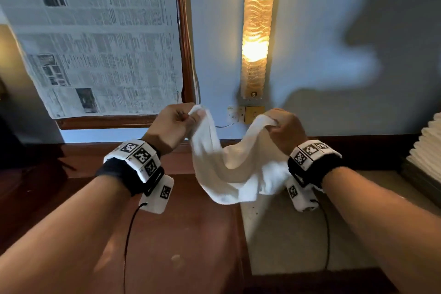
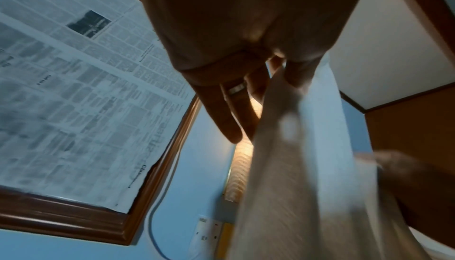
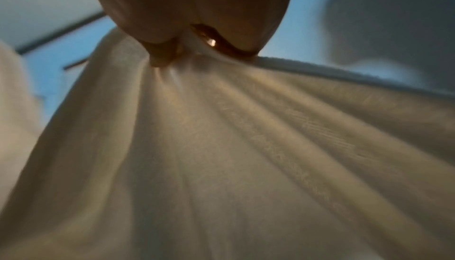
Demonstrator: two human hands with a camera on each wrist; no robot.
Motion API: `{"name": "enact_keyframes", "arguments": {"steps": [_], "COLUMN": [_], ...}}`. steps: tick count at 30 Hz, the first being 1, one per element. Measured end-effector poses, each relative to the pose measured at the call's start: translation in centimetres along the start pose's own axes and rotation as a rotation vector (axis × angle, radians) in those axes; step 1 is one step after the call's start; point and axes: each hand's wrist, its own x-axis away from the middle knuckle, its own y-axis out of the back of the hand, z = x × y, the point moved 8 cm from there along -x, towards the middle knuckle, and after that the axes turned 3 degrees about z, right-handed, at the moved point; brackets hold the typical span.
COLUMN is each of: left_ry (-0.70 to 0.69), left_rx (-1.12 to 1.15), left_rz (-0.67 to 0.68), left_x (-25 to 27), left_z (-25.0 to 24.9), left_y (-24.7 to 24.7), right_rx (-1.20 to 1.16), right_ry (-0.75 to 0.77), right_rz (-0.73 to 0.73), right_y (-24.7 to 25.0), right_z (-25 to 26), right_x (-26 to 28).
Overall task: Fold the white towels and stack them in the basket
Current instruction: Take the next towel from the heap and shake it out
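Note:
A white towel (image 1: 229, 167) hangs in the air between my two hands, sagging in the middle above the wooden top. My left hand (image 1: 188, 117) pinches its upper left corner between thumb and fingers. My right hand (image 1: 274, 126) grips the upper right corner in a closed fist. In the left wrist view the towel (image 2: 295, 176) drops from the left hand (image 2: 275, 81), whose other fingers hang straight. The right wrist view is filled by the towel (image 3: 221, 157) fanning out from the right hand (image 3: 177, 55). No basket is in view.
A dark wooden top (image 1: 181, 234) lies below, with a pale stone slab (image 1: 281, 234) to its right. On the wall are a framed panel covered with newspaper (image 1: 95, 38), a lit lamp (image 1: 257, 26) and sockets (image 1: 238, 114). A pleated white lampshade (image 1: 427, 148) stands far right.

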Motion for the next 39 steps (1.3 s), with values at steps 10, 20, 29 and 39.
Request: {"name": "enact_keyframes", "arguments": {"steps": [10,20,29,39], "left_ry": [-0.037,0.035,0.136,0.108], "left_rx": [0.298,0.419,0.502,0.41], "left_rz": [0.142,0.083,0.172,0.211], "left_x": [2.0,3.6,5.1,2.2], "left_z": [-1.5,-0.1,1.4,-1.7], "left_y": [-4.5,-2.5,-4.3,-12.3], "right_rx": [0.083,0.277,-0.025,-0.171], "right_ry": [0.219,-0.181,-0.466,-0.104], "right_rz": [-0.124,0.156,0.012,-0.075], "right_y": [0.6,-4.7,-3.0,1.8], "right_z": [13.6,3.6,-1.9,4.6], "right_x": [2.5,11.6,12.9,6.6]}}
